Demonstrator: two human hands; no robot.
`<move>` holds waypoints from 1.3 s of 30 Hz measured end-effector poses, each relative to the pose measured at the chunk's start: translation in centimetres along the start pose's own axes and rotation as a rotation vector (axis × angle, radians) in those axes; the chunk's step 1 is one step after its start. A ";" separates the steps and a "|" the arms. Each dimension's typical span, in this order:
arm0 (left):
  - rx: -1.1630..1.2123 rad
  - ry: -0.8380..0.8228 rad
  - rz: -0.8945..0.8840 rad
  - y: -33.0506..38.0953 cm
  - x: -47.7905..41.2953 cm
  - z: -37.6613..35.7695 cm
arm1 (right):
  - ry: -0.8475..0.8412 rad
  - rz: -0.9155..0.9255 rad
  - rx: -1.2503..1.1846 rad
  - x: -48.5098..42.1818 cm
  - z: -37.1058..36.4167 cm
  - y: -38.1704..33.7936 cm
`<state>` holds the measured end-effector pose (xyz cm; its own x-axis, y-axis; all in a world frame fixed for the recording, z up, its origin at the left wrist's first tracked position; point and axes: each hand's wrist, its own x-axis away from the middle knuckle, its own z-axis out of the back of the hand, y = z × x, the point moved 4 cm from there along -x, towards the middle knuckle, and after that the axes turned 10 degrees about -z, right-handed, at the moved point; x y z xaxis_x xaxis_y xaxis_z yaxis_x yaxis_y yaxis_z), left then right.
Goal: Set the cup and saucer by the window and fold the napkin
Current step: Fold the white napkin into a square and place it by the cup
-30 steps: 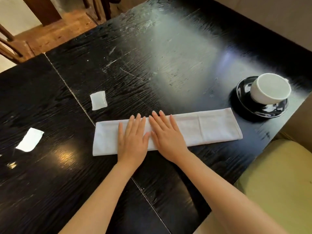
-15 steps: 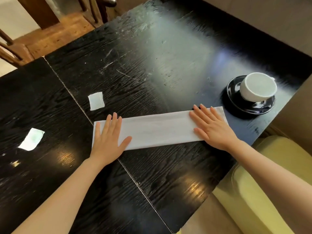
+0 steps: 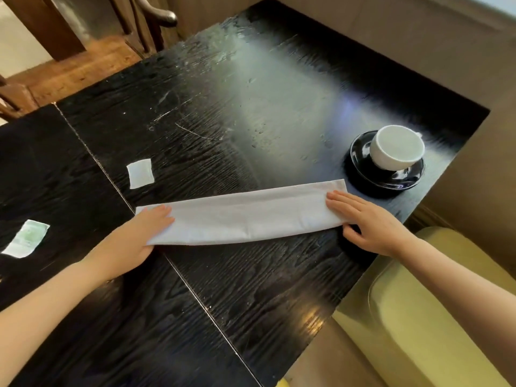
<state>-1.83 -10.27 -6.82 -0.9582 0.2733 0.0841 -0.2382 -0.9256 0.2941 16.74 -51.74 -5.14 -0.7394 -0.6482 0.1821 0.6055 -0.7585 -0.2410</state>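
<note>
A white napkin point(image 3: 251, 216), folded into a long narrow strip, lies across the black table point(image 3: 251, 107). My left hand point(image 3: 131, 241) holds its left end, fingers on top and thumb at the near edge. My right hand point(image 3: 368, 222) holds the right end the same way, thumb tucked at the near edge. The near edge bows slightly off the table. A white cup point(image 3: 396, 148) stands on a black saucer point(image 3: 391, 181) at the table's right edge, just beyond the napkin's right end.
Two small pieces of white paper lie on the table: one square piece point(image 3: 139, 173) behind the napkin's left end, another point(image 3: 25, 238) at far left. A yellow cushioned seat point(image 3: 418, 303) sits below right. Wooden chairs point(image 3: 150, 20) stand beyond the far edge.
My hands slid apart from the napkin's middle to its two ends. They lay flat on it half a second ago; now thumbs sit at the near edge, which has lifted slightly.
</note>
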 end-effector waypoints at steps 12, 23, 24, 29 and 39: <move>0.577 0.411 0.475 -0.9 0.6 7.1 | -0.018 -0.052 -0.221 0.5 0.0 -0.3; 0.752 0.671 0.630 1.5 -0.6 9.6 | 0.093 -0.533 -1.399 0.6 3.4 -0.1; 0.718 0.681 0.635 1.9 -0.5 9.1 | 0.111 -0.587 -1.381 0.5 2.9 -0.5; 0.570 0.619 0.742 2.7 -0.2 5.1 | 0.328 -0.766 -0.746 -0.6 0.9 -1.8; 0.408 0.590 0.792 4.0 1.1 1.8 | 0.326 -0.745 -0.102 0.6 0.3 -2.2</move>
<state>-3.51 -13.15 -3.81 -0.7679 -0.6385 -0.0508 0.4521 -0.5965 0.6632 14.98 -50.48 -4.24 -0.9951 0.0876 0.0458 -0.0964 -0.9622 -0.2546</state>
